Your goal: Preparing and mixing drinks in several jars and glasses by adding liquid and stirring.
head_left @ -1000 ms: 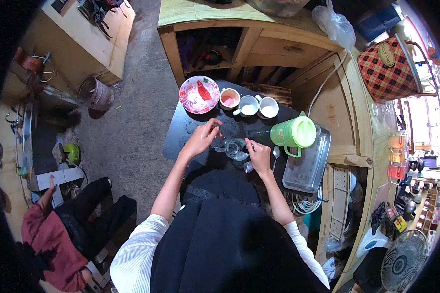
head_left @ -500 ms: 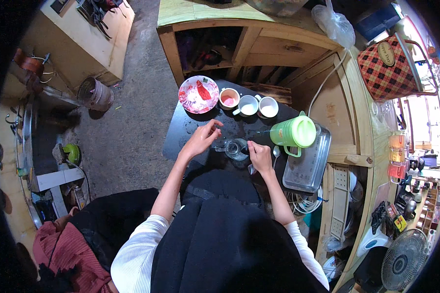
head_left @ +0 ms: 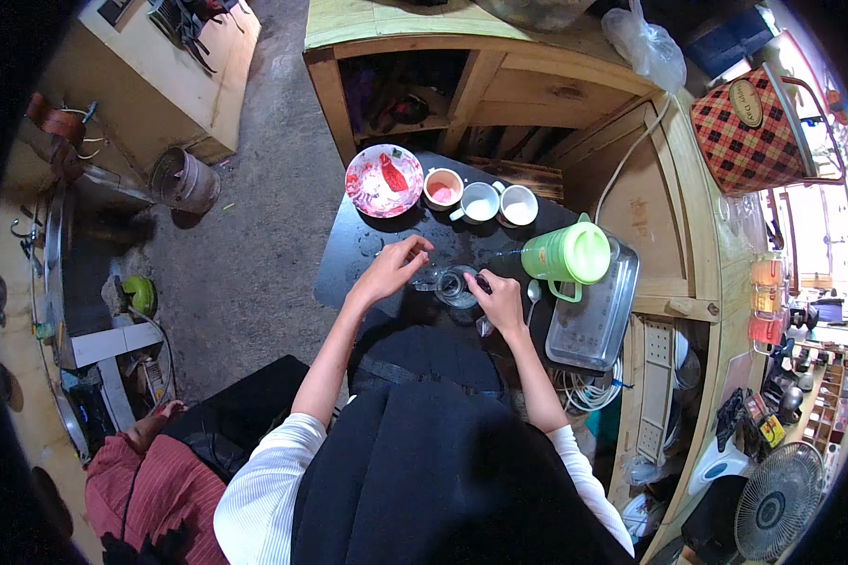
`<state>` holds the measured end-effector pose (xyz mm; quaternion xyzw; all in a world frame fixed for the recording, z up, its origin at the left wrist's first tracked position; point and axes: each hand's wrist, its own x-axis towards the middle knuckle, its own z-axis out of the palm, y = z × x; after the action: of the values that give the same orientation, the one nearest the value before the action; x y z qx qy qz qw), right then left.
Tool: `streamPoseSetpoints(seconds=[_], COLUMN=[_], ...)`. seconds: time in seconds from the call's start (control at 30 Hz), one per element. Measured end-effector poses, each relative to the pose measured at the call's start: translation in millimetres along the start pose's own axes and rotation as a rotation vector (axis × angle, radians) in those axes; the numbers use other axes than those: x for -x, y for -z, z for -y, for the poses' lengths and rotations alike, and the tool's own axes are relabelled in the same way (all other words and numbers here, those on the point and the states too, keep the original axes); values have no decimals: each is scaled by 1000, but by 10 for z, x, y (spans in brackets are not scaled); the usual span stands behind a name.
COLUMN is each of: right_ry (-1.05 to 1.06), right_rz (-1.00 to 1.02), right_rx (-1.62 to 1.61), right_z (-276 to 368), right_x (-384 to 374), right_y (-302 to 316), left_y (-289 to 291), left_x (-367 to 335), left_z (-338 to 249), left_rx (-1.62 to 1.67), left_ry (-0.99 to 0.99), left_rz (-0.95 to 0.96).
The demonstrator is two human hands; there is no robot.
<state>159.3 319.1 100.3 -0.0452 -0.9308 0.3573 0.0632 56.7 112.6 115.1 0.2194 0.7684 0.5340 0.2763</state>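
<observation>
A clear glass mug (head_left: 454, 288) stands on the dark table (head_left: 349, 268), its handle pointing left. My right hand (head_left: 499, 305) is closed at the mug's right rim, pinching a small dark handle (head_left: 483, 282); whatever is at its lower end cannot be made out. To the upper left of the mug hovers my left hand (head_left: 394, 269), open, fingers loosely bent and holding nothing. Beyond are a red-and-white bowl (head_left: 384, 200) and three mugs: one (head_left: 442, 189) with something pinkish inside, and two white ones (head_left: 479, 202) (head_left: 517, 205).
A green lidded pitcher (head_left: 565, 254) stands at the right beside a clear rectangular tray (head_left: 586, 330). A spoon (head_left: 533, 294) lies near my right hand. Wooden cabinets (head_left: 537, 89) border the table's far side. A person in a red garment (head_left: 151, 490) sits at lower left.
My right hand has shifted slightly over the mug's rim, and the dark handle now shows in its fingers. My left hand has moved slightly right. The person at lower left has shifted.
</observation>
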Motion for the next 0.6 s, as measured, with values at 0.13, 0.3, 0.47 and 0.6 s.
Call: streamPoseSetpoints(seconds=[0.13,0.3,0.47,0.6], right_ry=[22,20,43,32], right_rz=[-17,0,-23,-6], right_rx=[-16,-7,23,28], right_z=[40,18,4,6], right_x=[-13,-15,-13,-13], right_y=[0,-11,-28,-29], left_y=[28,15,6,9], left_x=[20,7,-4,10], left_z=[7,14,36,26], left_rx=[7,0,16,-5], left_ry=[24,12,15,20], left_rz=[-2,-6,-7,-13])
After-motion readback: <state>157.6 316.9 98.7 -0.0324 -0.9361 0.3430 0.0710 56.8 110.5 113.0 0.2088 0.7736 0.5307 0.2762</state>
